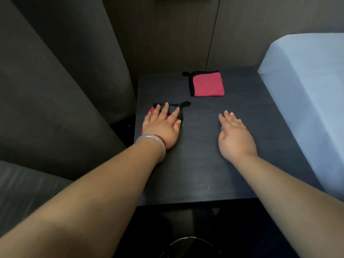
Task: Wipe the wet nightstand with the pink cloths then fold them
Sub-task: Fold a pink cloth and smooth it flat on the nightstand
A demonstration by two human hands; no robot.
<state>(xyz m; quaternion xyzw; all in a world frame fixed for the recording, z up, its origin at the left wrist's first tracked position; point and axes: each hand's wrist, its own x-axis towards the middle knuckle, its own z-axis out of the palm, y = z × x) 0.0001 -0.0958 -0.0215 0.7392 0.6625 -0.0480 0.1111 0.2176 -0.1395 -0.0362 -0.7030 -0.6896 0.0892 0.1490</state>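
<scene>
The dark nightstand [204, 161] fills the middle of the view. One pink cloth with a black border [207, 84] lies folded into a square at the back of the top. A second pink cloth [181, 107] lies folded near the left edge, mostly hidden under my left hand [162, 125], which presses flat on it with fingers spread. My right hand [234, 135] hovers or rests flat on the bare top to the right, fingers extended, holding nothing.
A bed with a pale blue sheet [307, 101] borders the nightstand on the right. Dark upholstered furniture [55, 99] stands to the left. A wood-panel wall [186, 34] is behind. A dark round object [191, 246] sits below the front edge.
</scene>
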